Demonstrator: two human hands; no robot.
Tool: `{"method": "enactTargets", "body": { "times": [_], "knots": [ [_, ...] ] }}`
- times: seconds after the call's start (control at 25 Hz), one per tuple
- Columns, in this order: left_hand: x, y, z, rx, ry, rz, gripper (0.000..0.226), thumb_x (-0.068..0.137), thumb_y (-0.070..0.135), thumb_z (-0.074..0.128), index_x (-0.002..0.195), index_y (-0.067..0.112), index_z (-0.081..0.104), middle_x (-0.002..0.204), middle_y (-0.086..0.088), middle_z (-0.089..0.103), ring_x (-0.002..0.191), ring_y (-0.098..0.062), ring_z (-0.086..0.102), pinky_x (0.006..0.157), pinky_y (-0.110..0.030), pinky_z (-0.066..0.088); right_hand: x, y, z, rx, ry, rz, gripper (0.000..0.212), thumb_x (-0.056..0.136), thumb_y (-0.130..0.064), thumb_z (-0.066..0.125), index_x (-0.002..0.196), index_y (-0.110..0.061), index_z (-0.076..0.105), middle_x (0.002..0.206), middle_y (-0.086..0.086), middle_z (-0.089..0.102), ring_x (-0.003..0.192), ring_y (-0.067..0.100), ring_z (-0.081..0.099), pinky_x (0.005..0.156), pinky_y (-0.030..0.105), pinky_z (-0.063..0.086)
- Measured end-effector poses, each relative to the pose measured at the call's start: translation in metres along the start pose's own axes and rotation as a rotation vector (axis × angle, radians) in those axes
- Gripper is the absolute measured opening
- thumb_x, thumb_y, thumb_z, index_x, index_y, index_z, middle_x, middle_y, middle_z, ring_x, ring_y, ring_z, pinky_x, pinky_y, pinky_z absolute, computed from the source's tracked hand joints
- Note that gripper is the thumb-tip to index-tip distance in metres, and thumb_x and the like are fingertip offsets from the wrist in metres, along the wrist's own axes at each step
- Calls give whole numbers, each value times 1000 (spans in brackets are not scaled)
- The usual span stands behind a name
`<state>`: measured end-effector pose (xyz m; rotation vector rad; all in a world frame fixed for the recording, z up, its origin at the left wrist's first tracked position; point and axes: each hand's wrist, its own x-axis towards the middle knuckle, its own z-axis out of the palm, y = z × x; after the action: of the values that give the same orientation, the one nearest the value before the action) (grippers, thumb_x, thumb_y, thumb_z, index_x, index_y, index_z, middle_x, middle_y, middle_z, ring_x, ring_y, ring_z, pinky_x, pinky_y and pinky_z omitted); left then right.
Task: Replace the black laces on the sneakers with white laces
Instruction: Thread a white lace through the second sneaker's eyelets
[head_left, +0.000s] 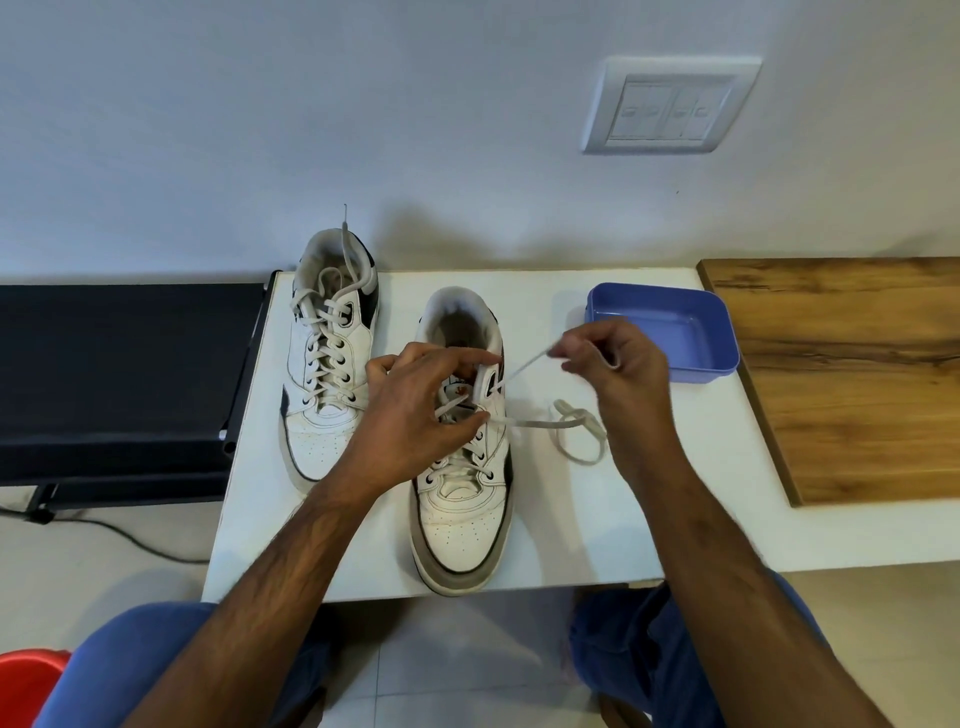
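**Threading the upper eyelets, near shoe**

Your right hand (613, 358), right of centre, pinches the white lace (524, 364) between thumb and fingertips, with the lace running taut down-left into an upper eyelet of the near shoe (460, 525) at frame centre. Your left hand (415, 410) lies over the tongue area, fingers curled and apparently pinching the lace's other run at the eyelet row. The other end of the lace loops loosely on the table (613, 519) just right of the shoe.

Pull along the line of the eyelet, not across it, and keep the lace flat; steady the eyelet flap with your left fingers so the shoe does not slide. Judged from the eyelets, only the top rows remain.

The far shoe (327, 358), left of centre, appears fully laced in white. No black laces are visible.

A blue tray (722, 332) sits just beyond your right hand; draw rightward below it. The shoe's toe overhangs the table's lower edge slightly, so avoid tugging toward yourself.
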<state>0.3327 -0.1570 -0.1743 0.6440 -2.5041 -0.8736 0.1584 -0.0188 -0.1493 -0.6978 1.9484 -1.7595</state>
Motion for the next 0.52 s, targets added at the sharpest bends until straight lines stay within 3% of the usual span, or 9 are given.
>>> {"method": "enactTargets", "body": {
  "times": [0.08,0.16,0.2,0.32,0.36,0.52],
  "knots": [
    [0,-1,-1,-1,3,6,59,76,31,86,128,42,61,114,38,53,122,3,46,98,-34,23,0,-6,-5,402,45,78,13,103,-9,54,105,3,58,99,9,76,99,24,72,85,30,57],
    [0,-2,-1,2,4,9,58,76,32,85,128,42,60,115,39,52,122,3,46,98,-34,23,-3,-8,3,670,-4,235,8,105,-9,48,101,-7,55,84,6,72,84,23,70,77,30,57],
    [0,-2,-1,2,1,8,59,76,33,85,128,43,60,115,40,51,122,2,46,98,-35,23,-5,-8,8,598,-49,269,8,104,-10,50,97,-11,54,75,2,66,74,19,64,72,29,53],
    [0,-2,-2,3,1,15,58,76,37,82,129,42,59,115,40,50,123,0,48,99,-37,26,-11,1,19,-264,-295,24,7,97,-21,66,94,-21,60,70,-7,55,62,4,47,62,16,39],
    [1,-2,-1,9,4,19,56,77,41,80,129,42,60,115,39,50,123,0,48,99,-37,26,-13,4,21,-411,-360,-36,8,94,-25,70,93,-22,63,69,-9,55,61,3,46,59,13,36],
    [1,-2,0,15,4,20,55,76,47,76,129,41,60,114,39,51,122,2,47,97,-35,25,-12,8,26,-432,-349,-120,8,90,-17,73,85,-16,67,84,-9,62,79,4,54,66,10,36]
  ]
}}
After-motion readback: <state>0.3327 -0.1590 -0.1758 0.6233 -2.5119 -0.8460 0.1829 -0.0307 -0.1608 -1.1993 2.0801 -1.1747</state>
